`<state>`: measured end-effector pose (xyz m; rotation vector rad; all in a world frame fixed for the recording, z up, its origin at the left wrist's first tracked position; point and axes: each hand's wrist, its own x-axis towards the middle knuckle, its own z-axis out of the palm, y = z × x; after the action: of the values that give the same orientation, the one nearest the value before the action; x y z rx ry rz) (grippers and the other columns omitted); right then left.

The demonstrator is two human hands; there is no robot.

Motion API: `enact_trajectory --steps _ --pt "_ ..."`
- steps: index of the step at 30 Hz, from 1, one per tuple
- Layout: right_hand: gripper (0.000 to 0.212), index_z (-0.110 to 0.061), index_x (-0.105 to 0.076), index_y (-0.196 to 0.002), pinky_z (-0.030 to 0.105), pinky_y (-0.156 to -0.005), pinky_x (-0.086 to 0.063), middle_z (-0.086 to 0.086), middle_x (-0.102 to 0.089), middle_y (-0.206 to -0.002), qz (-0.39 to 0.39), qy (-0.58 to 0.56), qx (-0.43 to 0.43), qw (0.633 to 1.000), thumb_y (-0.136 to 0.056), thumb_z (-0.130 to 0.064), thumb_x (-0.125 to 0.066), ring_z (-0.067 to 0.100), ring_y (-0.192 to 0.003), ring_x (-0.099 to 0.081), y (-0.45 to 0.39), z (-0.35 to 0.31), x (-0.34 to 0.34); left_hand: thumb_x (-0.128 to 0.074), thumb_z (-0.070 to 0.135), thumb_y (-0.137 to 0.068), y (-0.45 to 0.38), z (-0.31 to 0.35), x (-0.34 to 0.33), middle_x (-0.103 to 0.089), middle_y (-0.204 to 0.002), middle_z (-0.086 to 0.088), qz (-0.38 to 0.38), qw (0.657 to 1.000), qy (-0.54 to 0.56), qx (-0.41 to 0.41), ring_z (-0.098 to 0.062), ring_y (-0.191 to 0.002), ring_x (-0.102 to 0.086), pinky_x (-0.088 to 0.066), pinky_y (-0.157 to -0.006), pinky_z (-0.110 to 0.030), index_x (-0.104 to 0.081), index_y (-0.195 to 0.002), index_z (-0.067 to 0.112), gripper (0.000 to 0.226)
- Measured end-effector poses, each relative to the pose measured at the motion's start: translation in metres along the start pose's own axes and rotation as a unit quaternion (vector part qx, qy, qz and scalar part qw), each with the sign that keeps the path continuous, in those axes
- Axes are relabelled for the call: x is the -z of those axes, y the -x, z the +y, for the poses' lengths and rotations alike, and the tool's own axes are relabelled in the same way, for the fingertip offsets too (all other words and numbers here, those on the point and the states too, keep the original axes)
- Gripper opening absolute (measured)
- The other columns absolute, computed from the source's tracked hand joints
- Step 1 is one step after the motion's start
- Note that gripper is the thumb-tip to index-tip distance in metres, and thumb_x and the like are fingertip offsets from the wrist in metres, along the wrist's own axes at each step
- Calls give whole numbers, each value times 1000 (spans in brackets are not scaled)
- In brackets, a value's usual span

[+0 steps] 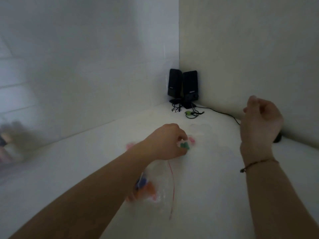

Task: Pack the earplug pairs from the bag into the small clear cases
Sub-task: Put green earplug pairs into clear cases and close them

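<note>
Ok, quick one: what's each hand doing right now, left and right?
Left hand: fingers curled, pinching green earplugs on the white table.
Right hand: raised above the table, fingers loosely curled, holding nothing visible.

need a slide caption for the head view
Left hand pinches green earplugs above the bag on a white table; right hand hovers, loosely curled.
</note>
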<state>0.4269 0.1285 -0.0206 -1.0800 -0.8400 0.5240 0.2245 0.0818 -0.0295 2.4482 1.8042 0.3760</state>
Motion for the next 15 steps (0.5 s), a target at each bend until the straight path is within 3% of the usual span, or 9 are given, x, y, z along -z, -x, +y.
enact_trajectory --steps 5,11,15 --pt "29 -18 -65 -87 36 -80 -55 1 -67 -82 -5 7 13 1000 -88 -45 -53 15 -79 -63 -3 5 -1 -66 45 -84 -21 13 -16 -60 -104 2 -3 1000 -15 -17 -17 -95 -55 -48 -87 -38 -67 -117 23 40" --pt "32 -14 -67 -88 39 -80 -55 1 -67 -81 9 -1 1 1000 -88 -44 -54 14 -77 -62 -5 3 0 -57 49 -84 -30 25 -29 -57 -107 1 2 989 -150 -11 -23 -106 -47 -34 -88 -37 -65 -112 22 40" --pt "31 -15 -66 -87 35 -76 -55 1 -67 -79 18 -7 -1 1000 -88 -44 -54 13 -74 -61 -6 2 2 -59 51 -84 -36 36 -30 -53 -125 2 38 985 -145 -88 -24 -115 -41 -33 -94 -39 -50 -134 28 56"
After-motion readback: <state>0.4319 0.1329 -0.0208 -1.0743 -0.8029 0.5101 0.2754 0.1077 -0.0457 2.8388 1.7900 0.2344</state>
